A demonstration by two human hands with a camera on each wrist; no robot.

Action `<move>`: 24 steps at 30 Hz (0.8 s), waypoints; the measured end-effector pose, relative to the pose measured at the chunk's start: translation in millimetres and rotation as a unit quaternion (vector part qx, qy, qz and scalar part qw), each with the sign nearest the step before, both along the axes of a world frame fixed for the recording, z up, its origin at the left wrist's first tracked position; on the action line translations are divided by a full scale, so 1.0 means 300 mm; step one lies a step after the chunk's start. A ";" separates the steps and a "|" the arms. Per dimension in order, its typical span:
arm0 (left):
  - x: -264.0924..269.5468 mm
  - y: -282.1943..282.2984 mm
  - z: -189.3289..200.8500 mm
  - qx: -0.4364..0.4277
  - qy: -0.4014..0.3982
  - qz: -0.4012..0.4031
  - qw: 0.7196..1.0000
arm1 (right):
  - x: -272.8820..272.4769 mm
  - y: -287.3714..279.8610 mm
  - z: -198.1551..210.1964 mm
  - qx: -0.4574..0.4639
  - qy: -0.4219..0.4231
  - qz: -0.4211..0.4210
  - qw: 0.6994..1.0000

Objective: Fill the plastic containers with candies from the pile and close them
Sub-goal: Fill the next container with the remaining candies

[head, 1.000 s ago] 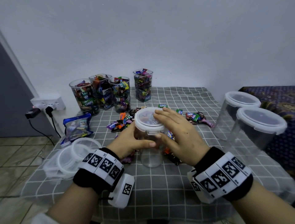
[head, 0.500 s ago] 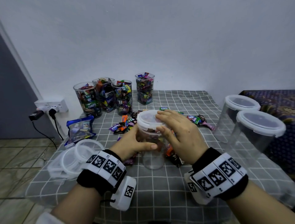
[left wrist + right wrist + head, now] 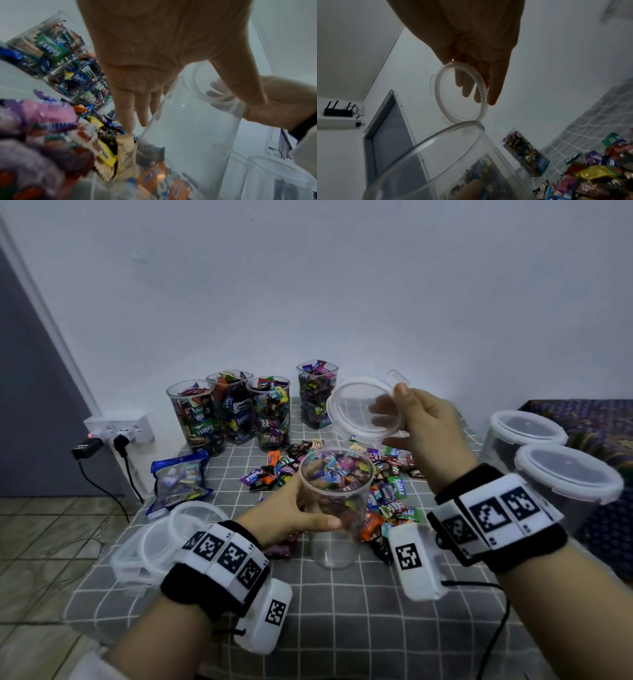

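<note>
Fingers hold a clear round lid above the open container.

The clear, empty container stands upright and open before the candy pile, its round lid held tilted above.

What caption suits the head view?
Left hand steadies an empty container; right hand holds its lid aloft.

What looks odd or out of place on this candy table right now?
Four candy-filled containers by the wall stand uncovered, while their likely lids lie stacked at the table's left edge. The candy pile sprawls loosely around the empty container that the left hand grips. Nothing looks damaged.
</note>
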State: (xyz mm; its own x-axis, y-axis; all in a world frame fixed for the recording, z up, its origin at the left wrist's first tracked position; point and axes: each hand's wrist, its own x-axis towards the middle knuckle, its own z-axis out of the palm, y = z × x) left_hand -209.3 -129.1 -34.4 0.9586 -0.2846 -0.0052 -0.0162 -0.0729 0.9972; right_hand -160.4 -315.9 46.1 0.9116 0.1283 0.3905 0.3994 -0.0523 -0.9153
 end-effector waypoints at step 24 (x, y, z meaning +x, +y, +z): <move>-0.131 0.317 0.203 0.405 -0.262 0.363 0.797 | -0.123 0.036 -0.076 -0.241 0.005 0.068 0.968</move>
